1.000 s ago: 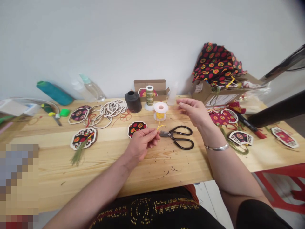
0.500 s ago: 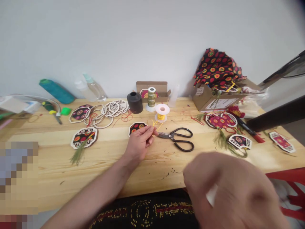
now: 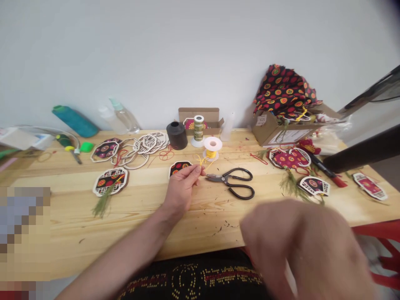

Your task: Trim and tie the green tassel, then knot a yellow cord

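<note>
My left hand (image 3: 183, 185) rests on the wooden table (image 3: 140, 208), its fingers pinched on a thin yellow thread (image 3: 201, 162) that runs back to a small white spool of yellow thread (image 3: 212, 148). Black scissors (image 3: 233, 182) lie just to the right of that hand, blades pointing at it. A dark patterned fabric piece (image 3: 178, 166) lies behind the fingers. My right hand (image 3: 300, 246) is close to the camera at the lower right, large and blurred; its fingers cannot be made out.
Wooden lattice frames (image 3: 146, 143) and a framed ornament with a green tassel (image 3: 109, 181) lie left. A black cone (image 3: 176, 134), a green spool (image 3: 198, 127), boxes (image 3: 275, 125) with patterned fabric (image 3: 286, 91) and more ornaments (image 3: 314, 185) stand behind and right. Bottles (image 3: 123, 114) lie by the wall.
My right hand came from above the spool back toward the camera and now fills the lower right, blurred. My left hand has kept its pinch on the yellow thread, shifting slightly.
</note>
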Motion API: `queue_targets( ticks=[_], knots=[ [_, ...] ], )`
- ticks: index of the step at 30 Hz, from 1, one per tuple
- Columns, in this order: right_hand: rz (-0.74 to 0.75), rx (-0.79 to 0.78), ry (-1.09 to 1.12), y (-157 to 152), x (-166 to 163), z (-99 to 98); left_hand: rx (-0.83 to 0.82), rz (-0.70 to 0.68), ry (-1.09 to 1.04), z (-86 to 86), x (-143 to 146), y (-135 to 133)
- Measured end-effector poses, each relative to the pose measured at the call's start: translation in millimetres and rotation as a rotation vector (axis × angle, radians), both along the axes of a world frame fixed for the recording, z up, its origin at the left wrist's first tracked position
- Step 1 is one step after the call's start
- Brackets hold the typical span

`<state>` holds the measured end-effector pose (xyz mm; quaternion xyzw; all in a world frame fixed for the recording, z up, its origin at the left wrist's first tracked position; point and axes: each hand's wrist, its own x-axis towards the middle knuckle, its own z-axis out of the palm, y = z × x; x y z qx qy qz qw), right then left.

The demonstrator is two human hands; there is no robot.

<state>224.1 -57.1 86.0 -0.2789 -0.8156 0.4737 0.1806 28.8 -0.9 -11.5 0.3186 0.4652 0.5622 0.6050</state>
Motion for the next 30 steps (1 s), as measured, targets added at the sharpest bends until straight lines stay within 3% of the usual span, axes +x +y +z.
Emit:
queue_targets(
  ticks=[1, 3, 4, 5, 8, 12, 16, 23, 30],
  knots=[
    [-0.095, 0.032, 0.025, 15.4, 0.2, -0.6, 0.002, -0.006, 0.004, 0.7, -0.2, -0.5],
    [-0.544, 0.184, -0.011, 47.8, -1.7, -9.9, 0.003, -0.024, -0.019, 3.7, -0.2, -1.9],
    [-0.668, 0.229, -0.090, 62.6, -3.7, -17.7, 0.003, -0.038, -0.045, 5.5, -0.2, -2.7],
    [-0.701, 0.215, -0.179, 75.3, -6.3, -26.7, 0.004, -0.053, -0.076, 7.2, -0.1, -3.3],
    [-0.654, -0.107, -0.295, 96.7, -17.3, -52.6, 0.004, -0.091, -0.150, 10.1, -0.3, -4.1],
    [-0.668, -0.632, -0.109, 97.0, -35.0, -69.2, 0.005, -0.115, -0.204, 9.6, -0.4, -2.5],
    [-0.698, -0.935, 0.093, 96.2, -46.1, -73.9, 0.017, -0.160, -0.251, 7.2, 1.1, -2.1],
    [-0.808, -1.030, 0.249, 109.2, -37.6, -80.5, -0.015, -0.193, -0.288, 2.0, 4.1, -4.2],
    [-0.776, -1.071, 0.386, 126.5, -20.3, -66.6, -0.047, -0.188, -0.332, 2.0, 5.2, -1.3]
  ],
)
